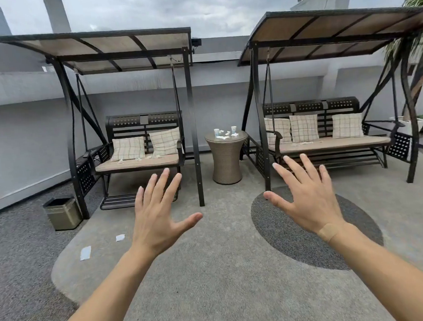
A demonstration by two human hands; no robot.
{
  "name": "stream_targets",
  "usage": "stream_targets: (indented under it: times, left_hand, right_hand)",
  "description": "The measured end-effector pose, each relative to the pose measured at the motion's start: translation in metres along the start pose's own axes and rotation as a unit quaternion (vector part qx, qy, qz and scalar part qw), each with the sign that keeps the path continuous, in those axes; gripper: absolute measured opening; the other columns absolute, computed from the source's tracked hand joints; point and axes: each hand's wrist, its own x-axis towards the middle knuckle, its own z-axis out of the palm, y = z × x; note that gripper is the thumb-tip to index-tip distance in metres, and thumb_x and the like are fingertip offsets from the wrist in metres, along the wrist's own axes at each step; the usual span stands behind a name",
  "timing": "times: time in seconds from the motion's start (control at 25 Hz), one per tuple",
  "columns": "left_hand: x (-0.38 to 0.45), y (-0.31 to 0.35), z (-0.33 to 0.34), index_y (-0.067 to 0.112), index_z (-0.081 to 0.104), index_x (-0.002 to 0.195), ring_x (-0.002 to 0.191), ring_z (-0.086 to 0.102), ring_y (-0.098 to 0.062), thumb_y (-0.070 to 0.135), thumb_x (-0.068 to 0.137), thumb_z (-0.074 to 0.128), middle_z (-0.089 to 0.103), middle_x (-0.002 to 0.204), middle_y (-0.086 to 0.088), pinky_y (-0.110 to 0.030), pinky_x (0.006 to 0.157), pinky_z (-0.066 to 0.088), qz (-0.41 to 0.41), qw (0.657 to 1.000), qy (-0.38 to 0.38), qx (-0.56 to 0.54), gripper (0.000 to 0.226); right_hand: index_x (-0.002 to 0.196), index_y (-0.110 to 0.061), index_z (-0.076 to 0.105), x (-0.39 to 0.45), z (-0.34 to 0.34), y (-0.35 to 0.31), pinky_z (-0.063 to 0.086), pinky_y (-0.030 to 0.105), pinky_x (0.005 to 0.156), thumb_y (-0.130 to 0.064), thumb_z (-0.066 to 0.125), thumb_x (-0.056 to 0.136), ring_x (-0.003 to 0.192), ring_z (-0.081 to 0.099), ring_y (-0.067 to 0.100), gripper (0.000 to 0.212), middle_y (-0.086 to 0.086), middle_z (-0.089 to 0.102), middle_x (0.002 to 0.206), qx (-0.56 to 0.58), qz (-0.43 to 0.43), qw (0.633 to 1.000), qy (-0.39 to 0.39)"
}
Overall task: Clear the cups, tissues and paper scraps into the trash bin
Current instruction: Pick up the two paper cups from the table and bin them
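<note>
Two white paper cups with blue print stand upright on the round wicker tabletop (pixel 225 144) between the swings: the left cup (pixel 216 132) near the back left edge, the right cup (pixel 233 129) toward the back right. Between and in front of them lie crumpled white tissues (pixel 227 133) and a flat white scrap (pixel 220 137) near the left cup. More white tissue bits (pixel 121 161) lie on the left swing's seat cushion, in front of the pillows, and others (pixel 302 143) on the right swing's seat. Two paper scraps lie flat on the floor: a small one (pixel 120 237) and a longer one (pixel 85 253) just left of it. The bin (pixel 62 213), square, brass-coloured with a dark rim and open top, stands upright on the floor beside the left swing's front leg.
</note>
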Motion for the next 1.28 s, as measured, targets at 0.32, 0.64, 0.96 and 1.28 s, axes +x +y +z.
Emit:
stream_targets:
  times: [0.32, 0.64, 0.96, 1.28]
  left_hand:
    - [0.052, -0.034, 0.08, 0.036, 0.03, 0.149, 0.148, 0.015, -0.012, 0.082, 0.079, 0.035, 0.027, 0.158, 0.009, -0.044, 0.121, 0.013, -0.01, 0.999, -0.05, -0.017, 0.084]
    - [0.195, -0.034, 0.201, 0.031, 0.043, 0.143, 0.142, 0.03, -0.011, 0.075, 0.082, 0.038, 0.041, 0.149, 0.01, -0.042, 0.119, 0.019, -0.02, 0.998, -0.053, -0.034, 0.075]
    - [0.319, -0.074, 0.305, 0.027, 0.05, 0.139, 0.136, 0.039, -0.013, 0.071, 0.084, 0.04, 0.05, 0.142, 0.008, -0.044, 0.114, 0.027, -0.027, 0.998, -0.038, -0.041, 0.072]
    - [0.46, -0.194, 0.427, 0.029, 0.053, 0.136, 0.131, 0.043, -0.011, 0.073, 0.083, 0.041, 0.053, 0.139, 0.009, -0.047, 0.111, 0.032, -0.035, 0.998, -0.037, -0.047, 0.07]
  right_hand:
    - [0.143, -0.036, 0.037, 0.056, 0.086, 0.029, 0.018, 0.052, 0.115, -0.079, 0.011, 0.086, 0.145, 0.018, 0.018, 0.075, -0.005, 0.036, 0.152, 0.006, 0.012, 0.999, -0.031]
    - [0.142, -0.039, 0.037, 0.196, 0.181, 0.115, 0.017, 0.047, 0.116, -0.078, 0.011, 0.086, 0.145, 0.018, 0.015, 0.073, -0.009, 0.036, 0.152, 0.059, 0.028, 0.997, -0.045]
    - [0.139, -0.039, 0.042, 0.339, 0.267, 0.158, 0.023, 0.047, 0.114, -0.077, 0.013, 0.086, 0.143, 0.022, 0.014, 0.071, -0.01, 0.041, 0.148, 0.086, 0.01, 0.996, -0.031]
    - [0.14, -0.04, 0.04, 0.516, 0.405, 0.153, 0.022, 0.046, 0.114, -0.077, 0.015, 0.085, 0.143, 0.021, 0.014, 0.071, -0.011, 0.039, 0.149, 0.077, -0.015, 0.996, -0.044]
